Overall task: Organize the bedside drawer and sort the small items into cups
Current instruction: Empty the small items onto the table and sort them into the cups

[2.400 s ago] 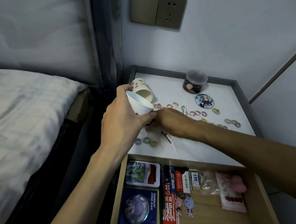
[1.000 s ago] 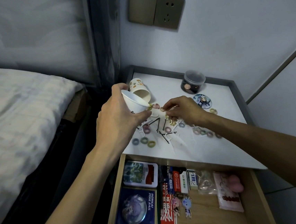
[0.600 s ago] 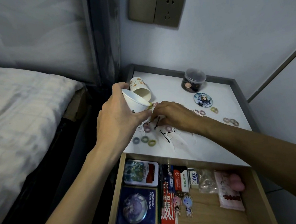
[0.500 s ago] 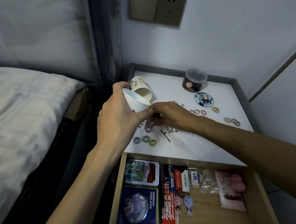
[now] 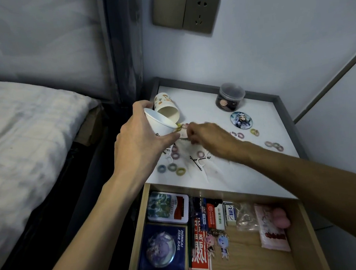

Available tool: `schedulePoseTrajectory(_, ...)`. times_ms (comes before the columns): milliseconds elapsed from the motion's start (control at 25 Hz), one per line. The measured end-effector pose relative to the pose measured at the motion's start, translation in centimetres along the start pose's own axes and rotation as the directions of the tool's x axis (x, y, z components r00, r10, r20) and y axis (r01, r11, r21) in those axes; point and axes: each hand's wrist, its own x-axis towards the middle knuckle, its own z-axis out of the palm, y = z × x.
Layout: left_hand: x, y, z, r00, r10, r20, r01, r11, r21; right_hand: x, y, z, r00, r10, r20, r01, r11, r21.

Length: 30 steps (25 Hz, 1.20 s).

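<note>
**Cup tilted at the tabletop's left edge, rings spread across the white top**

The left hand (image 5: 139, 143) grips a white paper cup (image 5: 159, 123), tipped with its mouth toward the right, above the left part of the nightstand top (image 5: 230, 173). A yellow-green hair ring (image 5: 179, 127) sits right at the cup's lip. The right hand (image 5: 208, 138) reaches in just beside the lip, fingers pinched together; it is blurred, so what it grasps, if anything, cannot be told.

Behind the held cup a patterned paper cup (image 5: 165, 107) lies on its side near the back-left corner. Below the hands, three rings (image 5: 171, 169) lie in a row near the front-left edge, with black hairpins (image 5: 198, 162) and more rings just beside them. Two small groups of rings (image 5: 274, 145) lie toward the right edge, well apart from the hands. A round badge (image 5: 241, 119) and a lidded clear jar (image 5: 230, 97) stand near the raised grey back rim; the middle back of the top is bare.

The open drawer (image 5: 258, 259) projects under the front edge, packed along its back and left, with bare wood at front right. A bed (image 5: 21, 139) borders the left side.
</note>
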Motion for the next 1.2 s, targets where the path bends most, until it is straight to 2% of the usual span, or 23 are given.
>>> schedulePoseTrajectory(80, 0.1, 0.0, 0.1, 1.0, -0.005, 0.01, 0.004, 1.0, 0.018, 0.4, -0.8, -3.0, 0.989, 0.096, -0.109, -0.067, 0.968, 0.241)
schedulePoseTrajectory(160, 0.1, 0.1, 0.4, 0.999, 0.0, 0.04, -0.002, 0.999, 0.047, 0.7, -1.9, -6.3, 0.977, 0.037, -0.208, 0.035, 0.943, 0.332)
schedulePoseTrajectory(320, -0.4, 0.5, 0.9, 0.993, 0.022, 0.115, -0.023, 1.0, 0.007, 0.2, -6.0, -8.8, 0.968, -0.244, -0.051, 0.249, 0.938, 0.24)
schedulePoseTrajectory(400, -0.5, 0.6, 1.0, 0.99, 0.031, 0.135, -0.021, 0.997, -0.069, 0.0, -7.1, -8.4, 0.953, -0.302, -0.038, 0.302, 0.923, 0.238)
schedulePoseTrajectory(480, -0.6, 0.6, 1.0, 0.992, 0.024, 0.124, -0.011, 0.994, -0.108, 0.1, -6.6, -8.0, 0.964, -0.217, -0.151, 0.259, 0.895, 0.363)
schedulePoseTrajectory(560, -0.4, 0.4, 0.9, 0.996, 0.002, 0.089, 0.007, 0.995, -0.103, -0.4, -5.2, -7.1, 0.97, 0.014, -0.243, 0.117, 0.848, 0.517)
schedulePoseTrajectory(600, -0.4, 0.3, 0.8, 0.998, -0.006, 0.07, 0.013, 0.995, -0.097, -1.0, -4.3, -6.0, 0.973, 0.108, -0.203, 0.01, 0.862, 0.507)
schedulePoseTrajectory(680, -0.3, 0.3, 0.8, 0.999, -0.004, 0.052, 0.009, 0.996, -0.092, -3.0, -2.9, -3.0, 0.984, 0.181, 0.002, -0.177, 0.959, 0.22)
schedulePoseTrajectory(720, -0.4, 0.3, 0.8, 0.999, -0.001, 0.051, 0.006, 0.996, -0.087, -4.1, -2.4, -1.2, 0.974, 0.198, 0.111, -0.207, 0.975, 0.075)
schedulePoseTrajectory(760, -0.4, 0.3, 0.7, 0.999, 0.0, 0.05, 0.004, 0.997, -0.079, -5.1, -2.1, 0.2, 0.962, 0.218, 0.164, -0.222, 0.975, 0.009)
schedulePoseTrajectory(920, -0.5, 0.3, 0.8, 0.999, 0.001, 0.048, 0.002, 0.999, -0.055, -5.8, -1.5, 1.8, 0.972, 0.212, 0.1, -0.225, 0.962, 0.154)
schedulePoseTrajectory(1040, -0.6, 0.4, 0.9, 0.998, 0.001, 0.057, 0.002, 0.999, -0.046, -5.8, -1.0, 1.8, 0.984, 0.159, 0.085, -0.172, 0.972, 0.162)
schedulePoseTrajectory(1200, -0.6, 0.4, 0.9, 0.999, 0.002, 0.052, 0.001, 0.999, -0.053, -6.2, -0.2, 1.6, 0.979, 0.183, 0.086, -0.196, 0.964, 0.181)
